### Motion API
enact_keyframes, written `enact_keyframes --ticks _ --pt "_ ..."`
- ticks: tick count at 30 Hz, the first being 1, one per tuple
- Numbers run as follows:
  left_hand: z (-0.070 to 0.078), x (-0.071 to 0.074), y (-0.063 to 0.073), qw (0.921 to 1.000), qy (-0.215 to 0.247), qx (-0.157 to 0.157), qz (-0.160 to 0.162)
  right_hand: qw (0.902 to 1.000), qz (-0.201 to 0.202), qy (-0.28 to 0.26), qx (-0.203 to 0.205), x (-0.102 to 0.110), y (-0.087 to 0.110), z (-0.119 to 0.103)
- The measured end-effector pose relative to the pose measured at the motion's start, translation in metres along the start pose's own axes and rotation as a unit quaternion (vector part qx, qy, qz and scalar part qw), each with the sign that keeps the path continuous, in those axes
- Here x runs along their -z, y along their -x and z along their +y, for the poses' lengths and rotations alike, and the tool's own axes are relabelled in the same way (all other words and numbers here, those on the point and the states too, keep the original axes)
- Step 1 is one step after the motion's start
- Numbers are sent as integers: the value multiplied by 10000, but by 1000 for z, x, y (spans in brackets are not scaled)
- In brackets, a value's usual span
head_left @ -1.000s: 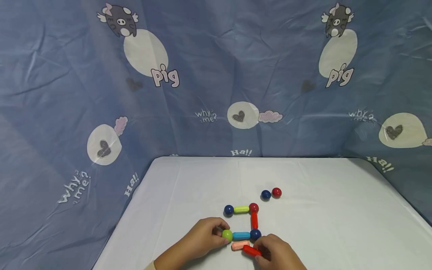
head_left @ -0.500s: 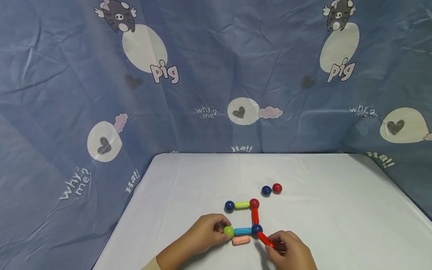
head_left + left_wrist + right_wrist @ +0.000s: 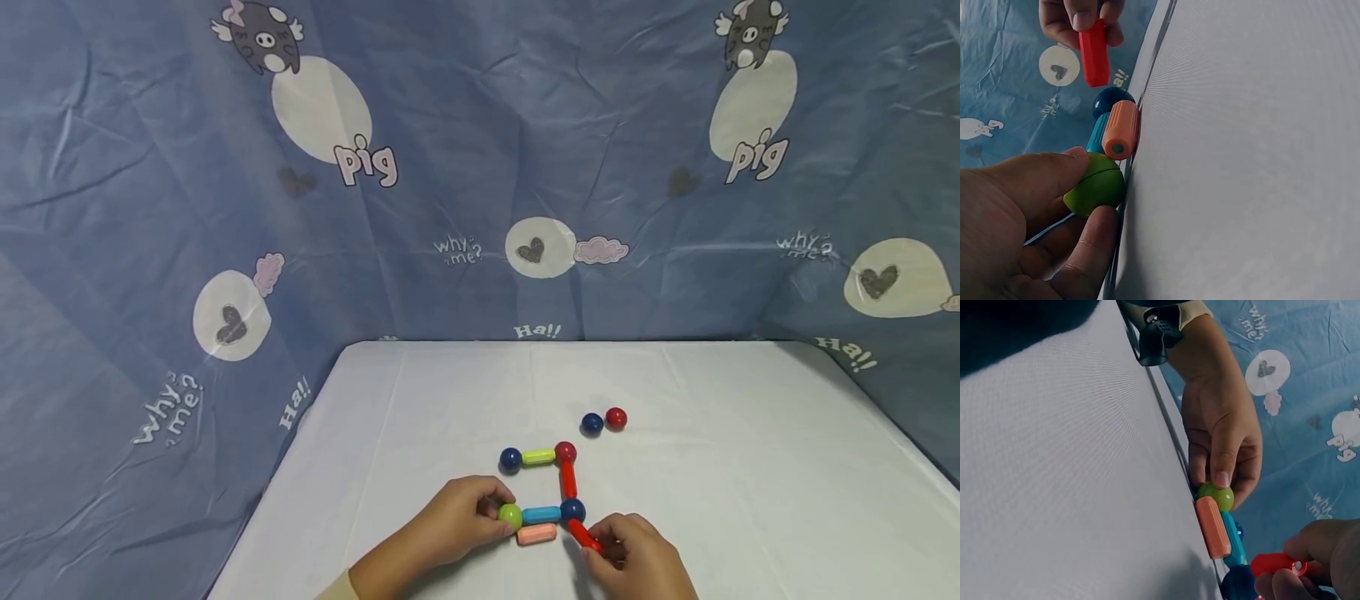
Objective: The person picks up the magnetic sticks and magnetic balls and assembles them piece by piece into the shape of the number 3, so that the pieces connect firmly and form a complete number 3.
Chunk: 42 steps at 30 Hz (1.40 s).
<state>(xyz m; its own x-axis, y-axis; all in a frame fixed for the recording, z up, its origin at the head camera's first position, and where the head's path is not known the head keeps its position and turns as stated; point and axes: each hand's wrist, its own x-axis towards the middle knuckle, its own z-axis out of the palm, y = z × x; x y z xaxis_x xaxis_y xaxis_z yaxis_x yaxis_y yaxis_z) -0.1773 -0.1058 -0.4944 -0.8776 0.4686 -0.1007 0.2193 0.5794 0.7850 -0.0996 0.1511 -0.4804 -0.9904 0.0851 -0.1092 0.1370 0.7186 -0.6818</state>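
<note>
In the head view my left hand (image 3: 474,518) pinches a green ball (image 3: 511,516) between thumb and fingers. A blue magnetic rod (image 3: 541,515) joins that ball to a dark blue ball (image 3: 572,511). My right hand (image 3: 637,552) pinches a loose red rod (image 3: 583,535), tilted, its far end at or very near the dark blue ball; whether they touch I cannot tell. The right wrist view shows the red rod (image 3: 1272,564) between thumb and fingers, one end facing the camera. A salmon-pink rod (image 3: 537,534) lies beside the blue rod, on the near side.
From the dark blue ball a second red rod (image 3: 567,480) runs back to a red ball (image 3: 566,452). A yellow-green rod (image 3: 538,457) links that to another dark blue ball (image 3: 511,459). Farther back on the white table (image 3: 450,392) lie a loose blue ball (image 3: 592,424) and red ball (image 3: 617,418).
My right hand has carried the red rod from beside the salmon-pink rod to the dark blue ball, then shifted slightly left. My left hand keeps hold of the green ball.
</note>
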Motion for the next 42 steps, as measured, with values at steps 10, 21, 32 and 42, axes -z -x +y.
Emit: enact_keyframes --ticks 10,21,32,42 --pt "-1 0 0 10000 8 8 -11 9995 23 278 -177 -8 -2 -10" --pt "-2 -2 0 9999 101 -25 -3 9980 313 492 -260 -3 3 -8" --pt "-1 0 0 9999 124 -38 13 9981 -92 -277 -548 -12 -6 -2" --pt "-3 0 -1 9998 63 -123 129 9985 -271 -422 -227 -21 -10 7"
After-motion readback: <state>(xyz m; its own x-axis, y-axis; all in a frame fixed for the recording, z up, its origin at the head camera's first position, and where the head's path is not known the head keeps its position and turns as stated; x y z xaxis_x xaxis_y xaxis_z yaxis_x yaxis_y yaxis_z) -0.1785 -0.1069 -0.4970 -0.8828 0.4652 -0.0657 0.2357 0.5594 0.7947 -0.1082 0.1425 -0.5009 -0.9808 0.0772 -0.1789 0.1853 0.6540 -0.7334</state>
